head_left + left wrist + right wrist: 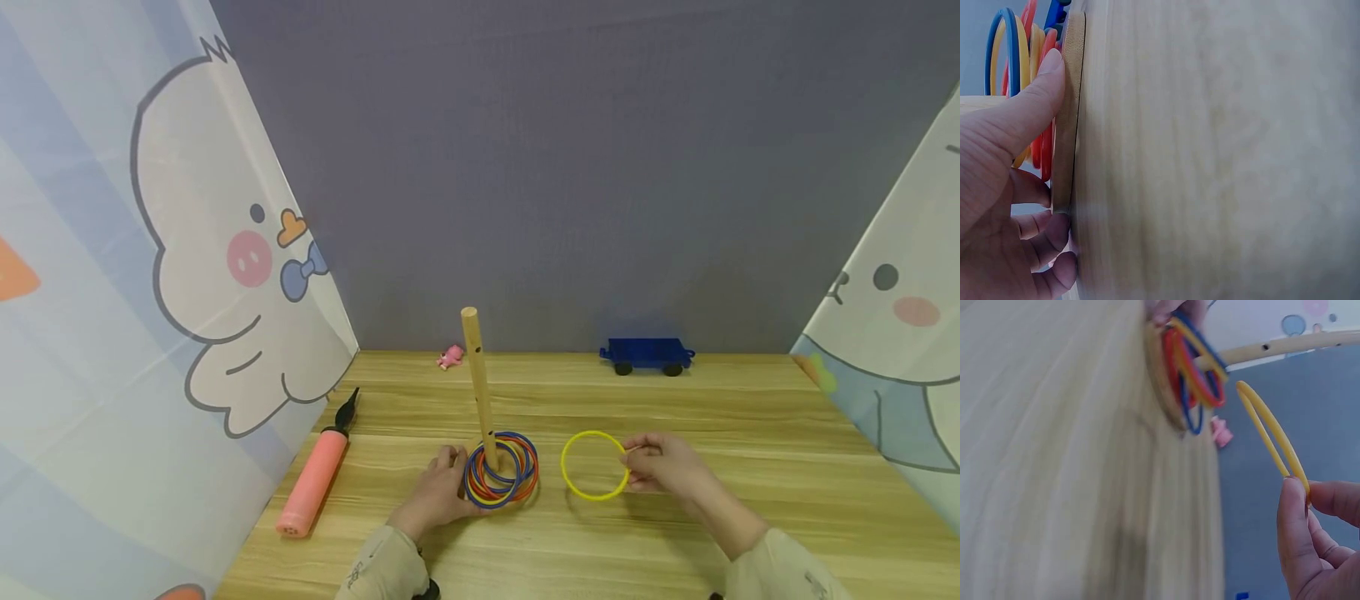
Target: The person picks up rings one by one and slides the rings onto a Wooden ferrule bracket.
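Yellow ring [595, 466] — pinched (rim) by right hand [663, 463].

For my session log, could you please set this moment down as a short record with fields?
Left hand: grips the round wooden base of the peg stand, thumb on its edge
Right hand: pinches a yellow ring, held apart from the stack
Peg: upright, slightly tilted, with holes along it
Stacked rings: blue, red and yellow, around the peg's foot
Table: light wood
Also there: pink pump at left; small pink toy and blue toy wagon at the far edge
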Action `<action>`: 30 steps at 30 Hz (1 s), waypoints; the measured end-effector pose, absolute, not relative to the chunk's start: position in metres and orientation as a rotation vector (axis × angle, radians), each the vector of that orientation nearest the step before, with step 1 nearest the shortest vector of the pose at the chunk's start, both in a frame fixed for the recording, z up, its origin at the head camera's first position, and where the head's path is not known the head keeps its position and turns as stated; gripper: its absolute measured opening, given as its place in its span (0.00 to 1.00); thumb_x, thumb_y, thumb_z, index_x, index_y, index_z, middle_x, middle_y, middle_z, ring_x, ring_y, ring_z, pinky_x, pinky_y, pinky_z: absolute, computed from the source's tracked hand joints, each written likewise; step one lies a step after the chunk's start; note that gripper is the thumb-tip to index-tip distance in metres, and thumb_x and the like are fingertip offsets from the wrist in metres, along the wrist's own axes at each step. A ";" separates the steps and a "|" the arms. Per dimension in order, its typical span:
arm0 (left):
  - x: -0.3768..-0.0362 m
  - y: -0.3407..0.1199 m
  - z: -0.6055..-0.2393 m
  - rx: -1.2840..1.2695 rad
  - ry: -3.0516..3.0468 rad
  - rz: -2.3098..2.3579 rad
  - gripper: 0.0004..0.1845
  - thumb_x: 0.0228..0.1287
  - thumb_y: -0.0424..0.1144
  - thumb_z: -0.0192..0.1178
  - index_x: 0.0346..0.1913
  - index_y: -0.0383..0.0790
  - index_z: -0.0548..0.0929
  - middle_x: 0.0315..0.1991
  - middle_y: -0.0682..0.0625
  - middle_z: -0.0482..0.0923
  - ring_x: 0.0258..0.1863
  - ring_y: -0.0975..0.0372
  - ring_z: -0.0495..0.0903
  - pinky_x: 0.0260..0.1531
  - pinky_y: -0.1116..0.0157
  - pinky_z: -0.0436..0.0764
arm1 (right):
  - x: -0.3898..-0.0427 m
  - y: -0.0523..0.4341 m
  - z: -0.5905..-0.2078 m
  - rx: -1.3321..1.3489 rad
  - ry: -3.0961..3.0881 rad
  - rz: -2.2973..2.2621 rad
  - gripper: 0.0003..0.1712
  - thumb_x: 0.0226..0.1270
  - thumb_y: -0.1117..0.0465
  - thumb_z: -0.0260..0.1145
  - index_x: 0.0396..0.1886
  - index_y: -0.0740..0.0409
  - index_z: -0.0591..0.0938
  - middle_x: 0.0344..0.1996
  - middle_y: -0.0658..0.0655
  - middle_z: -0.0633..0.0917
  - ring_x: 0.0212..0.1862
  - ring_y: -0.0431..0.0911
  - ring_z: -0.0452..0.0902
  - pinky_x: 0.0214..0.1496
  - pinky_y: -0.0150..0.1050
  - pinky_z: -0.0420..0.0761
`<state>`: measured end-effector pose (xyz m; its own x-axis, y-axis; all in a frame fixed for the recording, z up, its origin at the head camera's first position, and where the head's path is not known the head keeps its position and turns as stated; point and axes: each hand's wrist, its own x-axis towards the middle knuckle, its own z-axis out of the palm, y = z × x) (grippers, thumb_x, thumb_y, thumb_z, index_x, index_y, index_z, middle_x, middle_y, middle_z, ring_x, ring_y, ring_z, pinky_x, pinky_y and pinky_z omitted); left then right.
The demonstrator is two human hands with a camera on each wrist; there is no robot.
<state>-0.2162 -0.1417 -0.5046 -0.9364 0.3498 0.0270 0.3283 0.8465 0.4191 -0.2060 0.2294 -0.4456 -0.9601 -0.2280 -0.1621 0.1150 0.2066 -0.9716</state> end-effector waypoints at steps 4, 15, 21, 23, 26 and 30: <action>-0.216 -0.141 -0.504 0.540 2.967 0.674 0.60 0.44 0.61 0.75 0.70 0.23 0.61 0.60 0.35 0.61 0.56 0.40 0.67 0.52 0.42 0.70 | -0.206 0.220 -0.434 -0.118 2.200 -1.858 0.23 0.68 0.65 0.64 0.56 0.77 0.72 0.33 0.58 0.82 0.31 0.48 0.81 0.38 0.43 0.84; -0.215 -0.141 -0.503 0.542 2.962 0.680 0.60 0.44 0.61 0.75 0.70 0.23 0.61 0.60 0.35 0.61 0.57 0.39 0.66 0.52 0.40 0.69 | -0.206 0.193 -0.402 -0.154 2.141 -1.997 0.23 0.69 0.65 0.64 0.56 0.76 0.72 0.36 0.58 0.83 0.32 0.47 0.83 0.38 0.41 0.84; -0.214 -0.141 -0.503 0.545 2.960 0.688 0.60 0.44 0.61 0.75 0.70 0.22 0.60 0.60 0.35 0.61 0.56 0.40 0.67 0.52 0.40 0.69 | -0.203 0.180 -0.386 -0.174 2.117 -2.046 0.24 0.69 0.65 0.64 0.58 0.77 0.71 0.36 0.57 0.83 0.32 0.45 0.83 0.37 0.38 0.84; -0.215 -0.142 -0.503 0.549 2.965 0.681 0.61 0.43 0.61 0.75 0.70 0.22 0.60 0.60 0.35 0.62 0.56 0.40 0.67 0.52 0.40 0.70 | -0.202 0.176 -0.382 -0.195 2.107 -2.064 0.24 0.69 0.65 0.64 0.58 0.77 0.71 0.35 0.56 0.83 0.32 0.45 0.83 0.37 0.38 0.84; -0.215 -0.142 -0.504 0.552 2.969 0.672 0.61 0.43 0.62 0.75 0.70 0.22 0.61 0.60 0.35 0.62 0.56 0.40 0.67 0.52 0.40 0.70 | -0.201 0.171 -0.375 -0.227 2.085 -2.101 0.24 0.69 0.66 0.63 0.58 0.78 0.70 0.34 0.56 0.82 0.31 0.43 0.83 0.36 0.37 0.84; -0.217 -0.141 -0.505 0.546 2.971 0.665 0.61 0.43 0.62 0.75 0.70 0.22 0.60 0.59 0.36 0.62 0.56 0.41 0.67 0.52 0.41 0.70 | -0.198 0.163 -0.367 -0.235 2.066 -2.151 0.24 0.68 0.67 0.63 0.58 0.80 0.70 0.33 0.55 0.82 0.30 0.43 0.82 0.36 0.36 0.84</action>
<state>-0.2167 -0.1415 -0.5048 -0.9365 0.3496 0.0295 0.3288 0.8453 0.4211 -0.1982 0.1628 -0.3669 -0.9765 -0.2151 0.0090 -0.0003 -0.0405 -0.9992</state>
